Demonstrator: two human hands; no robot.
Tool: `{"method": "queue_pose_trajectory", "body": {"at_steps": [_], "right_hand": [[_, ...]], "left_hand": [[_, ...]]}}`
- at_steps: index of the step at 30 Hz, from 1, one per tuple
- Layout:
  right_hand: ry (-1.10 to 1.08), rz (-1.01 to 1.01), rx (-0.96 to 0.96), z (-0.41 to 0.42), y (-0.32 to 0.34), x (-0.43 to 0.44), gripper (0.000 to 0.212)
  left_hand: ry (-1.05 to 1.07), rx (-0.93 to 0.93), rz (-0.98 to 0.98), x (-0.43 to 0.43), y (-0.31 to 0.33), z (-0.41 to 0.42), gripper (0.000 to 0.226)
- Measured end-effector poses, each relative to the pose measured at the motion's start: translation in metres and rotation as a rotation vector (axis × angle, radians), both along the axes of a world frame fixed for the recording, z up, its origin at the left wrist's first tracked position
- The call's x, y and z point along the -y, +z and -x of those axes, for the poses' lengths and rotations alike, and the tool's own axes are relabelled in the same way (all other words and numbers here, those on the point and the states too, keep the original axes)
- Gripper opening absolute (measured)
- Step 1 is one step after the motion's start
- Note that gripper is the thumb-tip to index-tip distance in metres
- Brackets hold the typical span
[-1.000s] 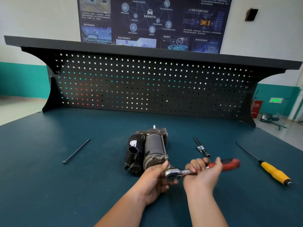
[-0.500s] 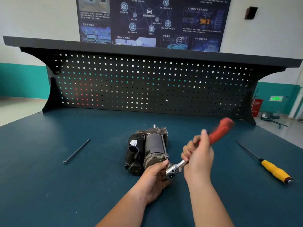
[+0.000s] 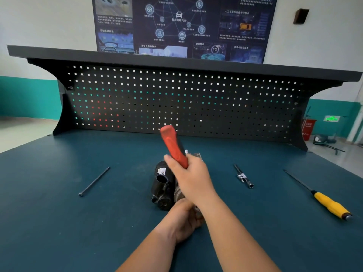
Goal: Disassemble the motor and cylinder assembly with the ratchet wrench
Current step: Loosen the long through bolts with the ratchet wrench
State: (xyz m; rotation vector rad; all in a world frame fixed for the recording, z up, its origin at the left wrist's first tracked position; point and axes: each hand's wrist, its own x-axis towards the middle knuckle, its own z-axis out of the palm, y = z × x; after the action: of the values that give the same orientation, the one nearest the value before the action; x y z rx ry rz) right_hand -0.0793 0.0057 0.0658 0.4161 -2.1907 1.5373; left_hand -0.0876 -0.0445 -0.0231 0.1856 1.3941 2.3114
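Here our right hand (image 3: 193, 179) grips the wrench (image 3: 173, 146), upright over the motor (image 3: 163, 185). Our left hand (image 3: 182, 218) curls at the motor's near end, its hold hidden. Tilted, the wrench may slip and rock the motor.

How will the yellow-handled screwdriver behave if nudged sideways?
The yellow-handled screwdriver probably rolls: its handle looks round. Likely in an arc, since the handle is much thicker than the thin shaft. It should stay stiff; the shaft looks like straight metal.
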Motion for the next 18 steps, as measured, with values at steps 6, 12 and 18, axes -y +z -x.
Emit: {"method": "queue_pose_trajectory", "body": {"at_steps": [6, 12, 18], "right_hand": [[0.026, 0.667, 0.040, -0.006, -0.003, -0.029, 0.039], [-0.073, 1.360, 0.022, -0.013, -0.024, -0.057, 0.044], [-0.120, 1.821, 0.141, -0.013, -0.056, -0.068, 0.045]], "left_hand": [[0.025, 0.017, -0.045, -0.003, 0.001, 0.004, 0.023], [0.028, 0.027, -0.045, -0.005, 0.001, 0.003, 0.022], [0.018, 0.017, -0.022, -0.006, 0.000, 0.003, 0.022]]}}
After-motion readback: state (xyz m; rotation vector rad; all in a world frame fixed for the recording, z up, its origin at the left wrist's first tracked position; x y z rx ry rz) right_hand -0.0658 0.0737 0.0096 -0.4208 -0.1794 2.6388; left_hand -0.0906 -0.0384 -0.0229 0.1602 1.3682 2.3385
